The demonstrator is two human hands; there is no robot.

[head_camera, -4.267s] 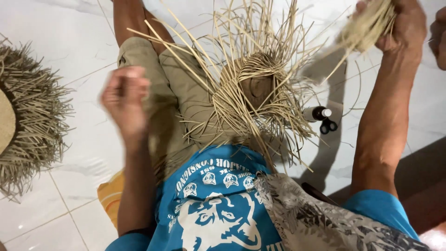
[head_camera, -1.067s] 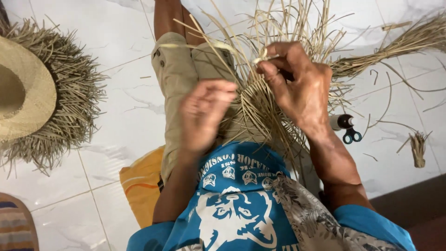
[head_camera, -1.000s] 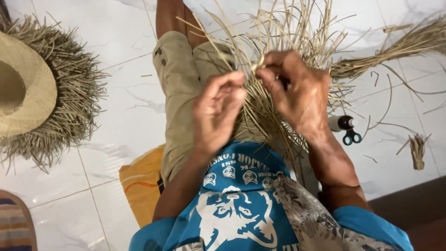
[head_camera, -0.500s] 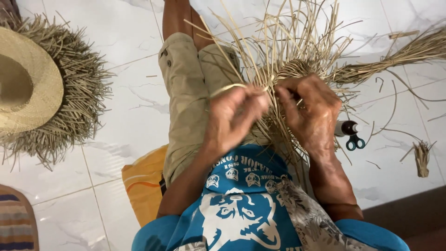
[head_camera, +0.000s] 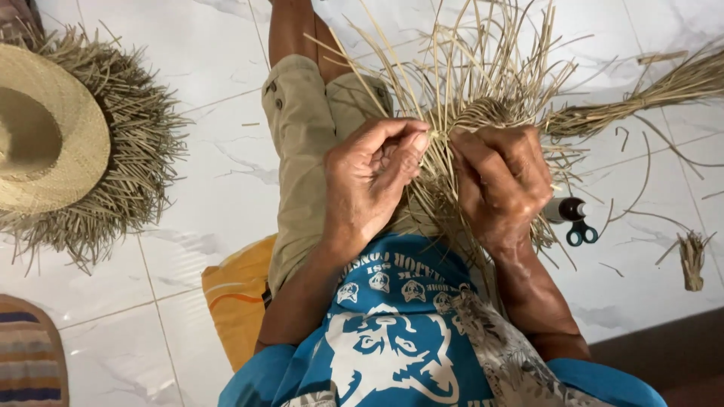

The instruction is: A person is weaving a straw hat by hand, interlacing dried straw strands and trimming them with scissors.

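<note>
Underneath everything lies the white tiled floor (head_camera: pixel 211 188), and on it, well off to the person's left, rests a finished straw hat (head_camera: pixel 53 143) with a ragged fringe of untrimmed ends. A yellow cushion (head_camera: pixel 237 301) shows beside the person's khaki-clad thigh. Across the lap sits the half-woven straw piece (head_camera: pixel 483 120), its woven core just beyond the knuckles and its loose strands fanning up and away from the body, so the long axis of the free strands runs outward from the fingers toward the top of the view. A bundle of spare straw (head_camera: pixel 648 90) lies on the floor to the right, reaching in toward the weave.

Both hands meet at the near edge of the woven core. The left hand (head_camera: pixel 373 181) is curled, palm turned inward, with thumb and forefinger pinched narrowly on a single strand right at the weave's edge. The right hand (head_camera: pixel 501 185) lies just beside it, knuckles up, fingers folded down over the woven part and pressing it against the lap; which strands it grips underneath cannot be told. The two sets of fingertips are almost touching, the left slightly nearer the pinched strand.

Small scissors with blue-green handles (head_camera: pixel 579 230) lie on the floor just right of the right wrist, and a little tuft of straw offcuts (head_camera: pixel 690 256) sits further right.
</note>
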